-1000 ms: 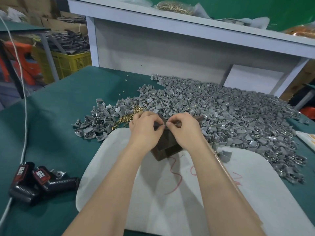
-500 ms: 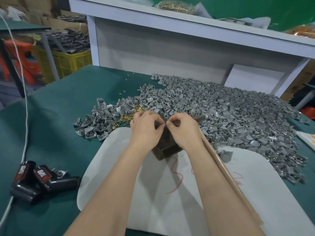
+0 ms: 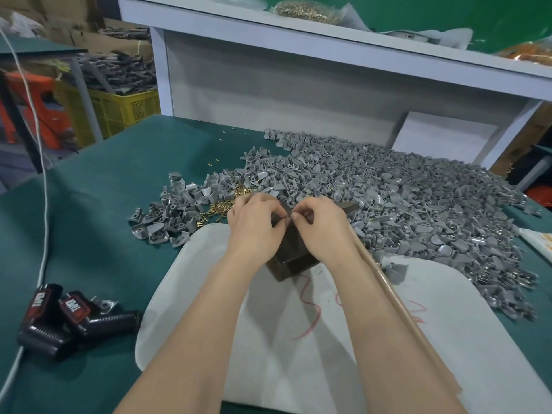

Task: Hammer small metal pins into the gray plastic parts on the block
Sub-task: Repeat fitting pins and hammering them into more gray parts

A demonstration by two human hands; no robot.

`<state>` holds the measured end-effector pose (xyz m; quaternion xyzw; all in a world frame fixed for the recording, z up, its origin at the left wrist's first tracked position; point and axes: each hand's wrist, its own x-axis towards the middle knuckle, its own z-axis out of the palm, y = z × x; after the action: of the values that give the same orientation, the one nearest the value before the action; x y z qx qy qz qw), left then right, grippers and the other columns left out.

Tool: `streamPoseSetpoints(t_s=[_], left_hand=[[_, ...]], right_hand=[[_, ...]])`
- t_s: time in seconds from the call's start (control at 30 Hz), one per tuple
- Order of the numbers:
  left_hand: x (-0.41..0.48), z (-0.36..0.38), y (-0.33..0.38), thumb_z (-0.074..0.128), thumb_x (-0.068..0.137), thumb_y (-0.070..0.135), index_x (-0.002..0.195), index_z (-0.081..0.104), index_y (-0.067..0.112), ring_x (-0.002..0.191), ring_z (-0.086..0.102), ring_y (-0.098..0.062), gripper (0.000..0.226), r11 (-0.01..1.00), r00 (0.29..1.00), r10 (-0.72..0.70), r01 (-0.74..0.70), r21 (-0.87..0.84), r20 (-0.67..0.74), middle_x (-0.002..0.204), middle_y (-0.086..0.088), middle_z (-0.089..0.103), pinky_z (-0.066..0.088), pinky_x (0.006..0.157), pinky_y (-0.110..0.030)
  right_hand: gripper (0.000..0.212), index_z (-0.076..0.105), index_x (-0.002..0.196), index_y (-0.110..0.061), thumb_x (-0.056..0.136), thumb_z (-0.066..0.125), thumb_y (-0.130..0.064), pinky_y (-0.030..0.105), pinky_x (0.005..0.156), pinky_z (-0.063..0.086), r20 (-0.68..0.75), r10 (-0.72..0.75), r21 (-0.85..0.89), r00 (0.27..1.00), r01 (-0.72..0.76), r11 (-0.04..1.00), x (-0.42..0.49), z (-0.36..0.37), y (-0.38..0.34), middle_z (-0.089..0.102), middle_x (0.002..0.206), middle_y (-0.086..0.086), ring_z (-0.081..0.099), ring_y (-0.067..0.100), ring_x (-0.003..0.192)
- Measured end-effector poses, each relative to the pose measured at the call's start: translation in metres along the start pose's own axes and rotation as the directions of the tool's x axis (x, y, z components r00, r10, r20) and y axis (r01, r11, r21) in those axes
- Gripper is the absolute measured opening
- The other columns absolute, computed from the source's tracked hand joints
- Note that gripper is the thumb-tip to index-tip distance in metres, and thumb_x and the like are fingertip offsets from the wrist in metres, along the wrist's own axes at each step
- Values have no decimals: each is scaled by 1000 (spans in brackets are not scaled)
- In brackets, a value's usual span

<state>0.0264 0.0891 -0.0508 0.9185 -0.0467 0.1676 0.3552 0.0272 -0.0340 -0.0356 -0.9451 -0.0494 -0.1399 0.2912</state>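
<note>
Head view shows both hands working at the top of the dark block point(image 3: 291, 258), which stands on the white pad point(image 3: 298, 354) near the front edge of the heap of gray plastic parts point(image 3: 403, 204).

**Hands.** The left hand point(image 3: 255, 227) and the right hand point(image 3: 324, 230) have their fingers curled. Their fingertips meet over the block's upper edge and pinch a small piece point(image 3: 287, 214). Whether that piece is a gray part, a pin or both cannot be told, as the fingers cover it.

**Step in hand.** By judgement this is seating, not yet striking.
- The part should sit flat and square on the block, with the pin upright in its hole.
- A tilted pin is likely to bend or skid under the blow.
- The fingers should be clear of the block before any strike.
- A wooden handle point(image 3: 397, 300) lies along the outer side of the right forearm. Its head is hidden, and it is probably the hammer.
- Loose brass pins point(image 3: 225, 204) lie just left of the left hand, within easy reach.

**Writing.**
- Two black tools point(image 3: 77, 315) on the green table cover point(image 3: 104, 219) carry red labels with white capitals. One seems to read "TAPER", but this is not certain.
- A red scribble point(image 3: 309, 312) on the pad forms no legible word.
</note>
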Motion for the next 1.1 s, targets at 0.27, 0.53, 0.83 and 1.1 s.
streamPoseSetpoints(t_s=[0.27, 0.53, 0.83, 1.1], left_hand=[[0, 1, -1, 60, 88, 26, 94, 71, 24, 122, 31, -23, 12, 1000, 1000, 5, -5, 17, -3, 120, 10, 57, 19, 90, -31], [0, 2, -2, 59, 88, 23, 93, 71, 24, 121, 31, -22, 13, 1000, 1000, 12, -12, 18, -12, 121, 10, 57, 14, 82, -26], [0, 3, -1, 61, 88, 30, 91, 70, 24, 124, 31, -22, 12, 999, 1000, 9, -8, 45, -17, 120, 12, 57, 19, 94, -33], [0, 4, -2, 61, 88, 24, 92, 70, 19, 120, 33, -24, 10, 999, 998, 41, -40, 7, -40, 118, 9, 60, 11, 75, -24]], right_hand=[[11, 67, 88, -16, 89, 57, -21, 35, 84, 46, -37, 18, -65, 999, -20, 998, -2, 0, -6, 61, 97, 3, 57, 20, 90], [8, 64, 84, -18, 87, 57, -20, 33, 81, 47, -41, 78, -17, 996, -79, 997, -1, 2, -9, 62, 96, 4, 58, 21, 87], [7, 62, 87, -8, 90, 56, -10, 20, 68, 32, -115, 7, 67, 993, 0, 998, -9, 8, -4, 50, 89, -4, 47, 12, 76], [7, 56, 89, -16, 93, 51, -13, 25, 73, 31, -46, -53, -238, 998, 40, 970, -3, 2, -16, 51, 98, 1, 52, 20, 92]])
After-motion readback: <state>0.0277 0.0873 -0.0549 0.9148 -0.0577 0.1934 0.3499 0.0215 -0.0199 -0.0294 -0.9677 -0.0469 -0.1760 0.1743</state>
